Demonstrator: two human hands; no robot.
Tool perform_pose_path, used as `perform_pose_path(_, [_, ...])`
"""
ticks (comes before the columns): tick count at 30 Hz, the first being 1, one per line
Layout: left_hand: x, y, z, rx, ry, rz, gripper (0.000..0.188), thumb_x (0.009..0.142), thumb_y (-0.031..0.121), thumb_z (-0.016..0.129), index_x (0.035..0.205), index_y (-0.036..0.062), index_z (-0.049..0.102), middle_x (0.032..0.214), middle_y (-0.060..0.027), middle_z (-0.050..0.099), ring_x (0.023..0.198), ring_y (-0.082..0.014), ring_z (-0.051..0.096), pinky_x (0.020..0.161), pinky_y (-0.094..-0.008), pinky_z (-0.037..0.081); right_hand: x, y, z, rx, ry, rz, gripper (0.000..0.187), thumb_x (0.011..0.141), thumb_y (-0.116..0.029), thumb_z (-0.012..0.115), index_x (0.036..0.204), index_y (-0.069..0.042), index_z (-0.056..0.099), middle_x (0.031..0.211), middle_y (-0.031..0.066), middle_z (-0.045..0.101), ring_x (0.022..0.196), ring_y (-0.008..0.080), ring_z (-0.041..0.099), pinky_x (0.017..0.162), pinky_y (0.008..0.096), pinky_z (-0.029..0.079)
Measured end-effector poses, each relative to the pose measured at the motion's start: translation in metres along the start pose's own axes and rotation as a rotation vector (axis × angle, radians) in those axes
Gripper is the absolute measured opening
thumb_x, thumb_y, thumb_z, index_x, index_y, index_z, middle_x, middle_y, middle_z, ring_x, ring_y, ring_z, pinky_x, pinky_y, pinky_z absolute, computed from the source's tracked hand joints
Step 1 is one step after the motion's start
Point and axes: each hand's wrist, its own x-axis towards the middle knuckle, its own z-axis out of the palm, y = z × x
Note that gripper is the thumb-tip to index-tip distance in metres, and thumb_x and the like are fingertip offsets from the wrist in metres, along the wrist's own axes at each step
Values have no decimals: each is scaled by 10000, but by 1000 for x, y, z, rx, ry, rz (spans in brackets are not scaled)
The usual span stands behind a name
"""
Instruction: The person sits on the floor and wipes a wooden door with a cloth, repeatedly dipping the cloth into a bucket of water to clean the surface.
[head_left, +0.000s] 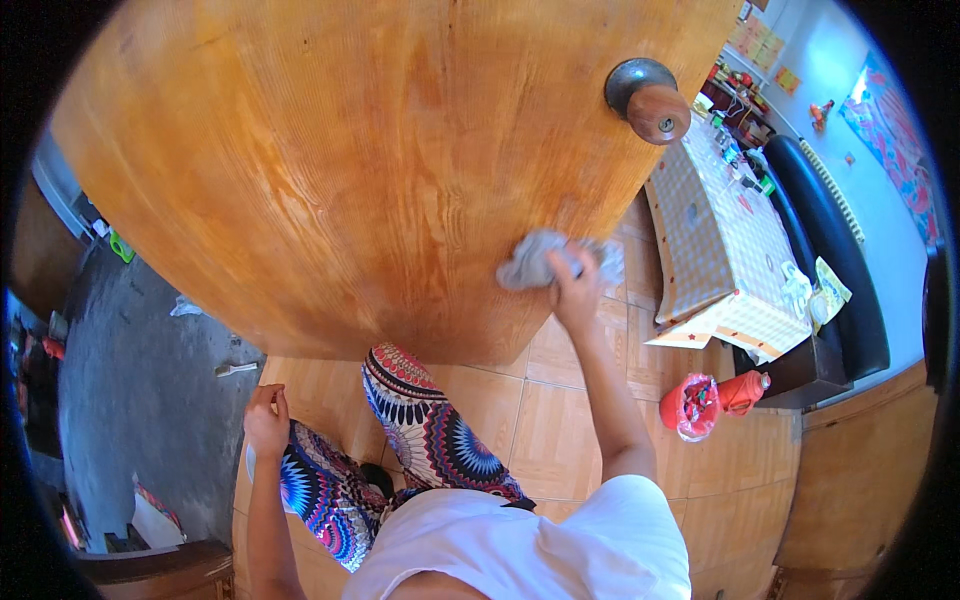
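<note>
A grey-white cloth [537, 262] lies bunched against the lower right part of a wooden door [360, 170], near the door's edge. My right hand [576, 290] grips this cloth, arm stretched forward, and the cloth looks slightly blurred. Higher up on the same door is a round wooden doorknob [660, 112] with a dark metal base. Down by my knee hangs my left hand [266, 422], its fingers curled together and nothing visible in them. It is apart from the door.
To the right stands a table with a checked tablecloth [695, 250], beside a black sofa [840, 270]. A red lined bin [690, 408] and a red thermos flask [742, 392] stand on the tiled floor [560, 430]. Left of the door is a dark grey floor [150, 370].
</note>
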Motion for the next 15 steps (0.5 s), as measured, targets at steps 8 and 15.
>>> perform_pose_path(8, [-5, -3, -2, -17, -1, -2, 135, 962, 130, 612, 975, 53, 722, 951, -131, 698, 817, -303, 701, 726, -428, 538, 92, -28, -18, -159, 332, 61, 534, 754, -34, 665, 1278, -141, 668, 1235, 189, 510, 1221, 351, 427, 1055, 510, 292])
perform_pose_path(15, [3, 1, 1, 8, -14, -3, 122, 953, 122, 621, 969, 62, 725, 940, -130, 696, 801, -304, 700, 712, -426, 539, -93, -28, 35, 2, -190, 46, 460, 727, -47, 724, 1134, -260, 736, 1121, 122, 573, 1059, 328, 587, 931, 445, 464])
